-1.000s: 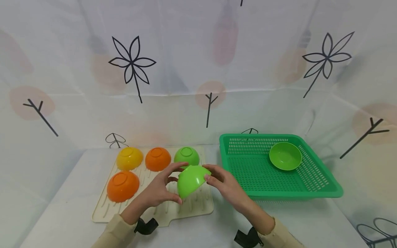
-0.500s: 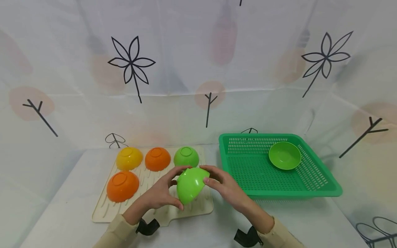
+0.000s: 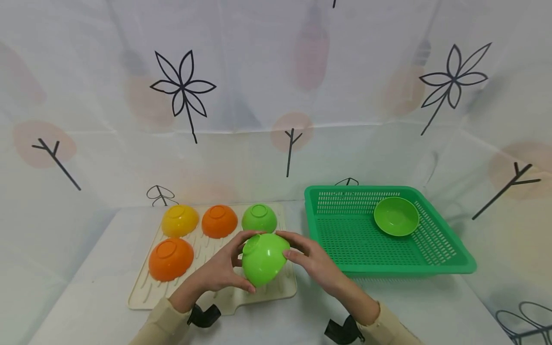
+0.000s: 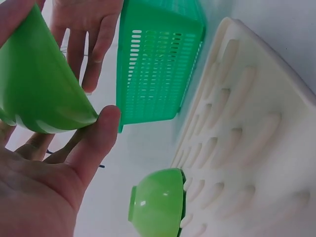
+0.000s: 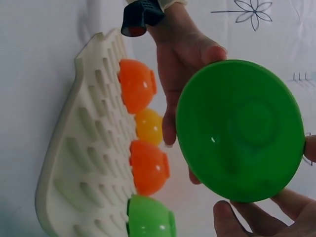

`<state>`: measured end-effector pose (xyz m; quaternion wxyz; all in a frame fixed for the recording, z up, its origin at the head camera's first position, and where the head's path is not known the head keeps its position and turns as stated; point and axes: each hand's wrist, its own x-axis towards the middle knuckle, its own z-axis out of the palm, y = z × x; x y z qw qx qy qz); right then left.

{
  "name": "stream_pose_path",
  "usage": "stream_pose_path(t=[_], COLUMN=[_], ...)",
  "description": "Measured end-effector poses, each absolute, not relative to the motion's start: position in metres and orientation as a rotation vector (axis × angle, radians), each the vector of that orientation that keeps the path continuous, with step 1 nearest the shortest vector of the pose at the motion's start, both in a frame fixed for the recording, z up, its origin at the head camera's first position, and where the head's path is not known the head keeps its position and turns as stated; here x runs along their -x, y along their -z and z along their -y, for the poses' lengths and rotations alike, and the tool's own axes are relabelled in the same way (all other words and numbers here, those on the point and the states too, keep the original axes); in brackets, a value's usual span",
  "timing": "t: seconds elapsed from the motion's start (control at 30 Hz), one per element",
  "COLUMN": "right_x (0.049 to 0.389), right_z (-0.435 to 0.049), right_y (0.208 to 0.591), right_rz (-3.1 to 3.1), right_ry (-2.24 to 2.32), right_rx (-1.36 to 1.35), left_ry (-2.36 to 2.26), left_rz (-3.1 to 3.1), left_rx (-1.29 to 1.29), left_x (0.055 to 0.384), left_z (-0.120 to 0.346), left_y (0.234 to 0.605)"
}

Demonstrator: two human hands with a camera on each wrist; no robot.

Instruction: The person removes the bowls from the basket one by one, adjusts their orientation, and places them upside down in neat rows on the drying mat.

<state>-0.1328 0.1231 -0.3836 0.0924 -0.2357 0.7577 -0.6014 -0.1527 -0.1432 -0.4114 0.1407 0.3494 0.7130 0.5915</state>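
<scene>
A green bowl point(image 3: 265, 261) is held tilted between both hands above the drying board point(image 3: 241, 293). My left hand point(image 3: 221, 268) grips it from the left, thumb at the lower rim and fingers at the top. On the other side my right hand point(image 3: 314, 261) pinches the rim between thumb and fingers. The hollow of this bowl point(image 5: 242, 128) shows smooth and green in the right wrist view. Upside down on the board behind it sit another green bowl point(image 3: 258, 215), an orange bowl point(image 3: 220, 221) and a yellow bowl point(image 3: 179, 220); a second orange bowl point(image 3: 171, 258) is nearer.
To the right stands a green slotted basket point(image 3: 345, 270) with one green bowl point(image 3: 396, 216) inside, open side up. A white cloth with printed flowers point(image 3: 183, 87) hangs behind the white table surface point(image 3: 99, 278). Black wrist mounts point(image 3: 204, 316) sit below each hand.
Between my hands the green bowl has turned, so its base now shows more toward the camera at the upper left. Both hands have shifted only slightly; the other bowls are unmoved.
</scene>
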Motion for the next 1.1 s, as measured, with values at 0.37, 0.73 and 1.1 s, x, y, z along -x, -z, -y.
stream_pose_path(t=[0.37, 0.73, 1.1], right_x=[0.129, 0.122, 0.124], right_z=[-0.118, -0.104, -0.089], right_y=[0.387, 0.401, 0.421], right_rz=[-2.303, -2.423, -2.538], right_ry=[1.795, 1.800, 1.725], right_rx=[0.597, 0.646, 0.628], left_ry=[-1.619, -1.544, -1.444], left_rz=[-2.237, -2.466, -2.622], left_rx=[-1.010, -0.968, -0.918], left_x=[0.153, 0.149, 0.145], left_z=[0.148, 0.152, 0.160], left_y=[0.412, 0.418, 0.430])
